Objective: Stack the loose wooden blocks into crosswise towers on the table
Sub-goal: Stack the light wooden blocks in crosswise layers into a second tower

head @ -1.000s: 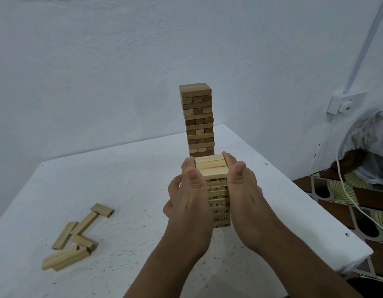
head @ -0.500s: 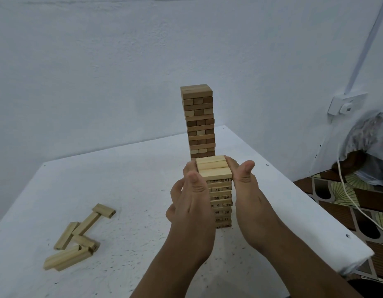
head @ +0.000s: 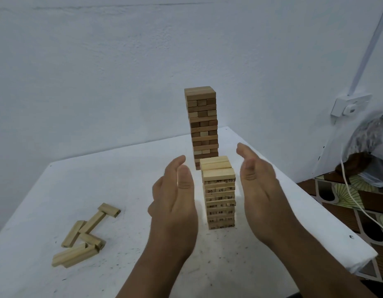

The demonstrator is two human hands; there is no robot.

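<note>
A short tower of pale numbered blocks (head: 219, 194) stands near the middle of the white table (head: 57, 190). Behind it rises a taller tower of darker blocks (head: 202, 125). My left hand (head: 175, 194) hovers just left of the short tower, fingers straight, a small gap from it. To the tower's right my right hand (head: 257, 183) is held the same way, palm facing the blocks, not touching them. Several loose pale blocks (head: 85, 237) lie in a heap at the front left of the table.
The table's right edge (head: 337, 224) runs close to the short tower. Beyond it are a patterned surface (head: 358, 203), a white cable (head: 356, 201), and a wall socket (head: 349, 106). A grey wall stands behind the table.
Both hands pressed the sides of the short tower's top before; now they have drawn apart and stand off it. The tower stays upright.
</note>
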